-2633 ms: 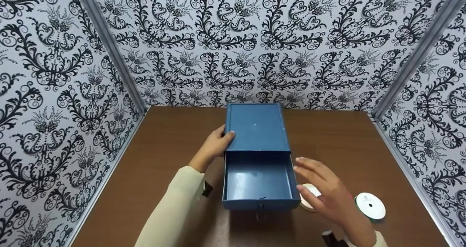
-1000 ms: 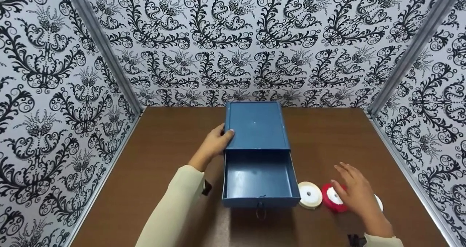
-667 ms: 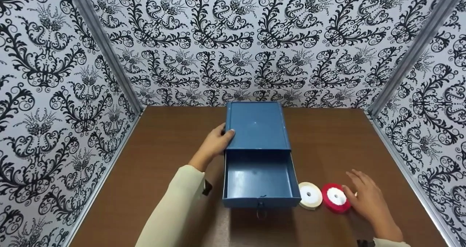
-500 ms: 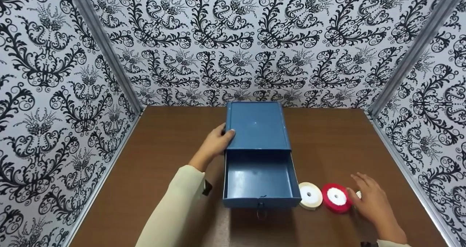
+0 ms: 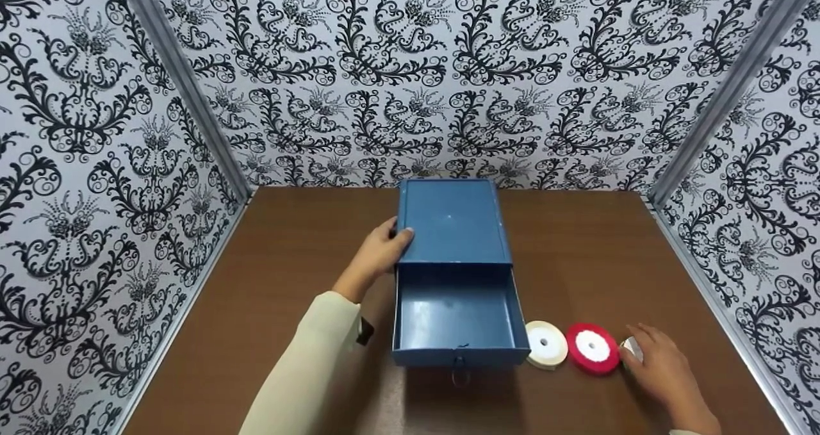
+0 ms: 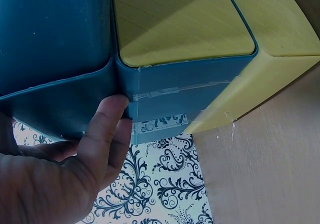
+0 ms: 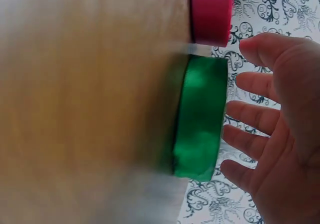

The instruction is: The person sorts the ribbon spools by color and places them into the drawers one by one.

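Observation:
A blue drawer box (image 5: 451, 223) stands on the table with its drawer (image 5: 455, 320) pulled out toward me; nothing lies in the drawer. My left hand (image 5: 378, 249) holds the box's left side, thumb over the top edge. Right of the drawer lie a cream ribbon spool (image 5: 544, 344) and a red ribbon spool (image 5: 592, 349). Over a green ribbon spool (image 7: 201, 118) my right hand (image 5: 663, 364) hovers with fingers spread, covering much of it in the head view. The right wrist view shows the fingertips beside the green spool; contact cannot be made out.
Yellow parts (image 6: 290, 24) adjoin the blue box in the left wrist view, with clear tape across the blue side. A ring pull (image 5: 460, 377) hangs from the drawer front. Patterned walls (image 5: 423, 102) enclose the brown table (image 5: 307, 243) at the back and sides.
My right hand has moved from beside the drawer, across the red spool, rightward to the green spool and lower. The left hand stays at the box, which has not moved on the table.

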Motion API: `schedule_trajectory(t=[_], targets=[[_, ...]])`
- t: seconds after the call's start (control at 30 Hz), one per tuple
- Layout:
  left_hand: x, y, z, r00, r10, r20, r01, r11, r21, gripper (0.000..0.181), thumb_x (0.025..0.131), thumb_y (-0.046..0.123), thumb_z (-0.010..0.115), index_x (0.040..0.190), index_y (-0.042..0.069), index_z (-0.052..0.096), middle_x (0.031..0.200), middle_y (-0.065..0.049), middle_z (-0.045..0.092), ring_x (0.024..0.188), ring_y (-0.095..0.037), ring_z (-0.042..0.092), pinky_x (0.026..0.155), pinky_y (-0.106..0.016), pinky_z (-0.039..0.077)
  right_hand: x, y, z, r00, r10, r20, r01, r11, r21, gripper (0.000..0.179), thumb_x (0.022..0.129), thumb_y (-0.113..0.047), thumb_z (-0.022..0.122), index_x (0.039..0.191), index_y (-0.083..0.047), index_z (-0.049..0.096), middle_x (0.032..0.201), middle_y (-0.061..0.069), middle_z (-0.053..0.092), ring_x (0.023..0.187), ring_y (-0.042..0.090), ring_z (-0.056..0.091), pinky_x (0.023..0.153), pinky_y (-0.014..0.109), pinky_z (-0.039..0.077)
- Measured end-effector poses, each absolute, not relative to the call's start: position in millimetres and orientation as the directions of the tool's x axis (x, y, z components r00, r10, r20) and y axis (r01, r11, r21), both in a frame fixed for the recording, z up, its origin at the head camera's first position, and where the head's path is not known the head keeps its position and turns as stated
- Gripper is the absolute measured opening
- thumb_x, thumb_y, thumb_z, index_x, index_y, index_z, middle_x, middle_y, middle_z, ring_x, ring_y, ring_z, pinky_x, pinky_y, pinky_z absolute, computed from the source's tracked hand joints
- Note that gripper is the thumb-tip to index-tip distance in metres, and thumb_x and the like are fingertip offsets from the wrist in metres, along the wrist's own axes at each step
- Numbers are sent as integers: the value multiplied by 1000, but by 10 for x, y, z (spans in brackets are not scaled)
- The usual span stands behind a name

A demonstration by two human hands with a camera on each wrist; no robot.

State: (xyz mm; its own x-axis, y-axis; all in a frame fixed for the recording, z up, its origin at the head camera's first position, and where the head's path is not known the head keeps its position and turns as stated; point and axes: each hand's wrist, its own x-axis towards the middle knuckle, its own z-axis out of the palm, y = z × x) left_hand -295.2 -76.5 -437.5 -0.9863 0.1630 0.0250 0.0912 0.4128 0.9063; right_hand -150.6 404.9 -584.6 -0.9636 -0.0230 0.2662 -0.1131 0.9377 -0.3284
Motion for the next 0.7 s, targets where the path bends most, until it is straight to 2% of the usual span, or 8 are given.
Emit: schedule_trajectory(t=[0.17,0.5,0.7], targets=[[-2960,-761,-4384,-987,160,16,78,386,919,57,92,34,52,139,6,38,122,-12,55,106,-23,52,93,-37,39,-1497,4079,-5891,-971,-18,237,-101,934,-342,48,80,-16,67,120,6,54,123,30,47,111,50,40,81,67,32],[-2960,-756,-4398,-988,155,14,74,390,918,53,92,35,52,137,9,43,121,-9,56,106,-21,52,92,-37,40,-1491,4124,-5954,-952,-38,305,-151,921,-359,46,75,-12,70,115,7,57,116,32,50,106,51,44,84,62,34],[-2950,-765,-4379,-988,152,23,84,408,909,54,92,36,51,138,9,42,124,-10,55,110,-22,50,96,-38,37,-1450,4172,-5968,-961,-19,275,-128,915,-384,58,75,-23,74,119,8,53,118,38,46,106,55,42,83,65,34]])
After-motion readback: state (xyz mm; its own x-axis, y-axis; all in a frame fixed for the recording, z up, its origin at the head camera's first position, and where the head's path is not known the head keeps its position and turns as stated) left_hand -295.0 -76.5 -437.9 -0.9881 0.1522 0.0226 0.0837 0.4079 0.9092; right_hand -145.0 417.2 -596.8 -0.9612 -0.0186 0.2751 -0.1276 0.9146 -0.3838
